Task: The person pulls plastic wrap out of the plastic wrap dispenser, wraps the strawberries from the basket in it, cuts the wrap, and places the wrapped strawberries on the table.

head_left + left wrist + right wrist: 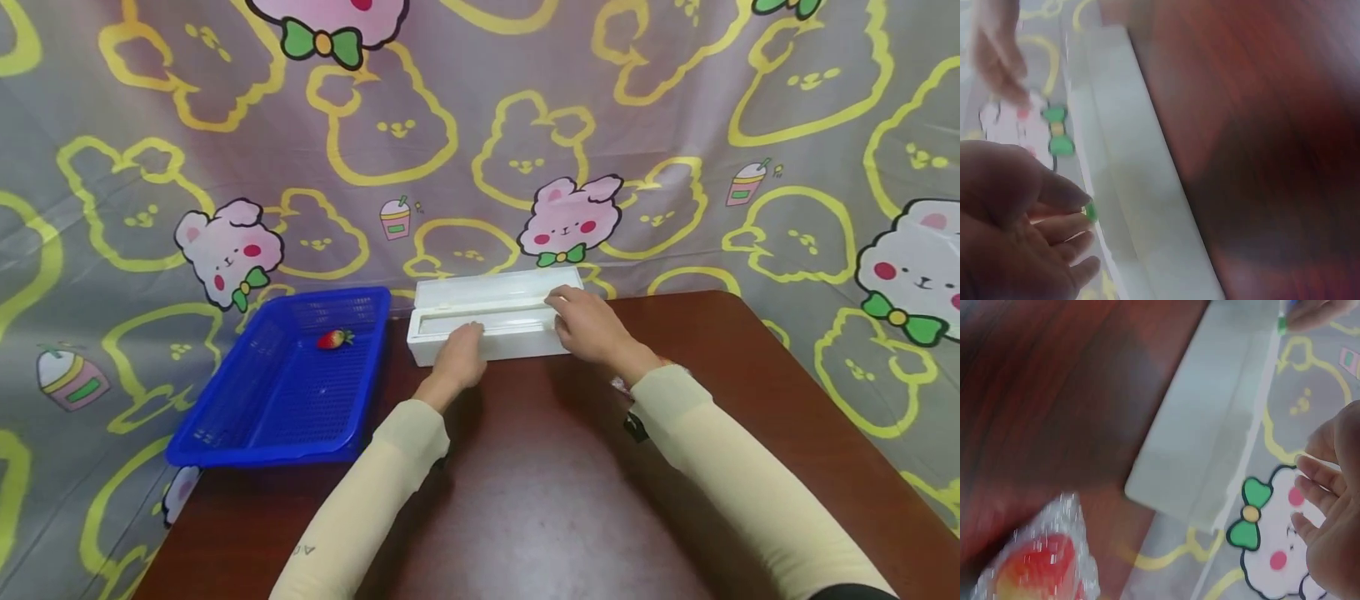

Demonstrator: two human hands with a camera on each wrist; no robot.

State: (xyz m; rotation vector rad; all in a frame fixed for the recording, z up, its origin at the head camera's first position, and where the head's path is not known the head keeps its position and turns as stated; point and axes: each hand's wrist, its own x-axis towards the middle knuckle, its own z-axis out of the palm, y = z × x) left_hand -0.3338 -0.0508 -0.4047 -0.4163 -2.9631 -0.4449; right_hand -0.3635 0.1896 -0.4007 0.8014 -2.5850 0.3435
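A long white box (498,343) stands at the table's far edge, its lid (495,287) raised against the curtain. My left hand (459,357) is at the box's front edge. In the left wrist view, the thumb and a finger of this hand pinch a small green piece (1090,210) at the box's rim. My right hand (588,325) is over the box's right end. Its fingers (1316,478) are loosely bent with nothing seen between them. A red and yellow fruit (1038,565) in clear plastic wrap lies near the box, mostly hidden under my right wrist in the head view.
A blue plastic basket (262,454) stands left of the box, with a strawberry (333,338) inside. The brown table (525,500) ends at a patterned curtain (465,183) behind the box.
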